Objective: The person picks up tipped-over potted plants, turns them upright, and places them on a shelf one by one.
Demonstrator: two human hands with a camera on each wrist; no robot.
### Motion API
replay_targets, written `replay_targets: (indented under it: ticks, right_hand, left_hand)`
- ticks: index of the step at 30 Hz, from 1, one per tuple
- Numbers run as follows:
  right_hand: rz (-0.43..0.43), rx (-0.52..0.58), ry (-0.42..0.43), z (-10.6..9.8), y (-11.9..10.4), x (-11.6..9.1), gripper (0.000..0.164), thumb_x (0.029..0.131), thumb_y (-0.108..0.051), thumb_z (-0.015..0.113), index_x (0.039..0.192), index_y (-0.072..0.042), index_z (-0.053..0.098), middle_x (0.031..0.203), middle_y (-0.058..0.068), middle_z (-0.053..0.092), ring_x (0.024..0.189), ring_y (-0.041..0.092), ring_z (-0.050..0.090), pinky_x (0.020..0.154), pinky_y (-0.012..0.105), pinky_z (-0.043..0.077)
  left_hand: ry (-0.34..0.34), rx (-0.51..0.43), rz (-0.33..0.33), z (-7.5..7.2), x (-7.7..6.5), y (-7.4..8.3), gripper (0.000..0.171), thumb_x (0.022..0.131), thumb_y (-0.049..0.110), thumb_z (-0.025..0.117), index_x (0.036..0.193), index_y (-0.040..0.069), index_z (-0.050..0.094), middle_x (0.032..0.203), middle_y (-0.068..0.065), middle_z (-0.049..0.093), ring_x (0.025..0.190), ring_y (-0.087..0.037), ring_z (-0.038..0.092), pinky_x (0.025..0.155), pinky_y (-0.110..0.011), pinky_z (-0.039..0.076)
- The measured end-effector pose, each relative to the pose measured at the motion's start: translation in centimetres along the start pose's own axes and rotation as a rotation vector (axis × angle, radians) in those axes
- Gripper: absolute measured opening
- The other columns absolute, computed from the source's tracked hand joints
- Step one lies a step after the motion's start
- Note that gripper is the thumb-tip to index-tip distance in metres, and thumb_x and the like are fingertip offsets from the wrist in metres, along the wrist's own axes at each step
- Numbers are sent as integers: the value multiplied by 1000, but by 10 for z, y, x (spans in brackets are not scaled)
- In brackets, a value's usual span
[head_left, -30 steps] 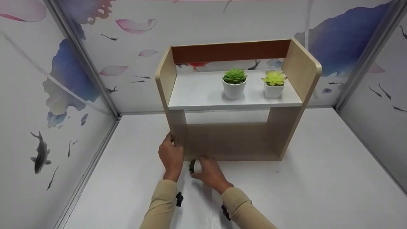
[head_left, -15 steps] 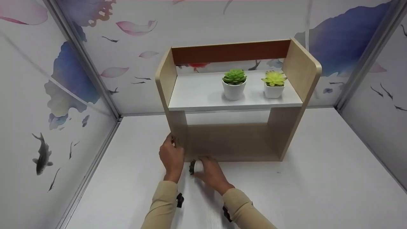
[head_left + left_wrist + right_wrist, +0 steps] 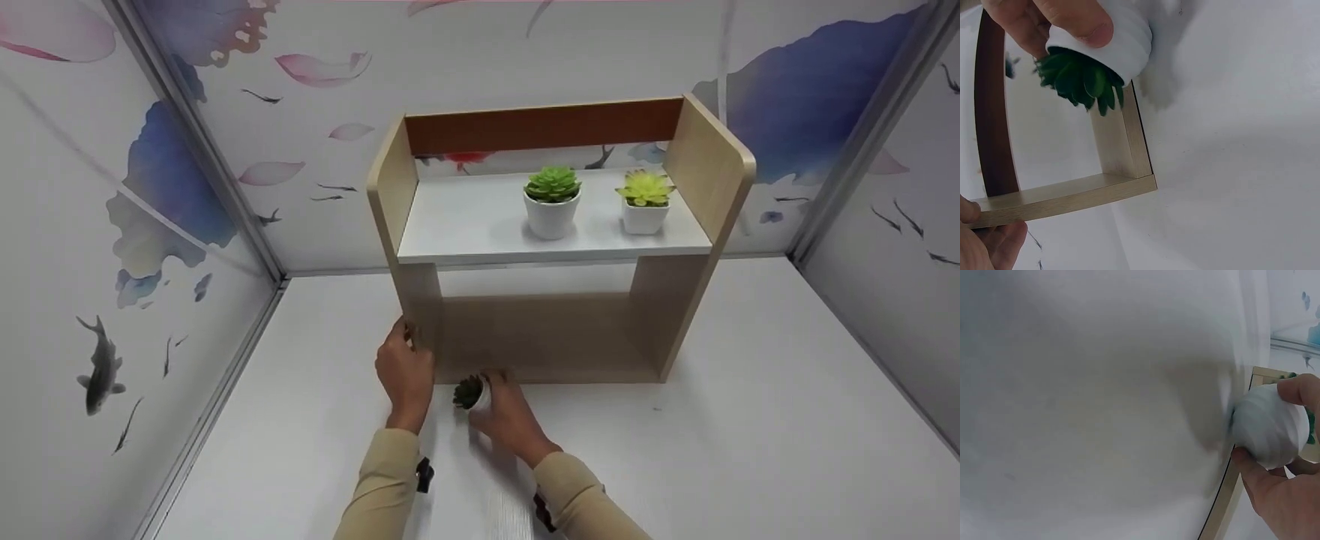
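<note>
My left hand [image 3: 405, 373] grips the front edge of the left side panel of a wooden shelf [image 3: 709, 169]. In the left wrist view, its thumb and fingers lie on either side of that panel [image 3: 1072, 201]. My right hand [image 3: 517, 421] holds a small potted succulent [image 3: 469, 392] in front of the shelf's bottom board. Dark green leaves lean left out of the tilted white pot [image 3: 1129, 39]. The right wrist view shows the ribbed pot [image 3: 1269, 427] between thumb and fingers, its leaves mostly hidden behind it.
On the shelf's white upper board stand a green succulent in a round white pot [image 3: 551, 214] and a yellow-green one in a square white pot [image 3: 645, 217]. Patterned walls [image 3: 172, 315] enclose the white table [image 3: 750, 435] at the back and sides.
My right hand has moved slightly right and turned the potted succulent, so its leaves now face more upward. The left hand keeps its grip on the panel.
</note>
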State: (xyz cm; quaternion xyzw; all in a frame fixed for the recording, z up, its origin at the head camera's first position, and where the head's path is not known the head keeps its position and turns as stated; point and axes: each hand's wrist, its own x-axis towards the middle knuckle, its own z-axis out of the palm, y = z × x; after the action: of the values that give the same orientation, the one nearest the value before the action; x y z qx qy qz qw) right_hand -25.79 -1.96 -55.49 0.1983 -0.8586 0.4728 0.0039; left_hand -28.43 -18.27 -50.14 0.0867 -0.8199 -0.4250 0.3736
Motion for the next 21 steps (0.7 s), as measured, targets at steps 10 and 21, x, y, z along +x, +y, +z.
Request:
replay_targets:
  ticks: [10, 21]
  right_hand:
    - [10, -29, 5, -8, 11, -8, 66, 80, -6, 81, 138, 5, 52, 137, 25, 50, 124, 37, 57, 102, 52, 49]
    - [22, 69, 17, -18, 23, -23, 66, 83, -13, 83, 137, 6, 50, 135, 23, 55, 126, 39, 57, 104, 55, 47]
  left_hand:
    - [-2, 11, 4, 0, 0, -1, 26, 97, 0, 65, 122, -6, 69, 109, -22, 75, 100, -34, 74, 80, -50, 60]
    - [-16, -1, -4, 1, 0, -1, 29, 98, 0, 64, 126, -7, 67, 114, -23, 74, 103, -33, 74, 82, -48, 60]
